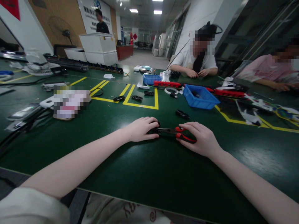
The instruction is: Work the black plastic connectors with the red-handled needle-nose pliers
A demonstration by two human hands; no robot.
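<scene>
My right hand [202, 137] is closed round the red and black handles of a pair of pliers [178, 133]. The jaws point left, toward my left hand [143, 129], whose fingers are curled on a small black part [158, 128]. Much of that part is hidden by my fingers, and the plier tips meet or overlap it; I cannot tell if they grip it. Just beyond the pliers lies a black piece [182, 114]. Farther off, several similar black pieces [137, 98] rest in and beside a yellow-taped rectangle.
A blue bin [199, 97] stands beyond my right hand, with another blue bin [151, 79] behind. Red strips [168, 84] run across the green table [149, 174]. Phones and cables [28, 121] lie at left. Two people sit across the table at right; one stands far back.
</scene>
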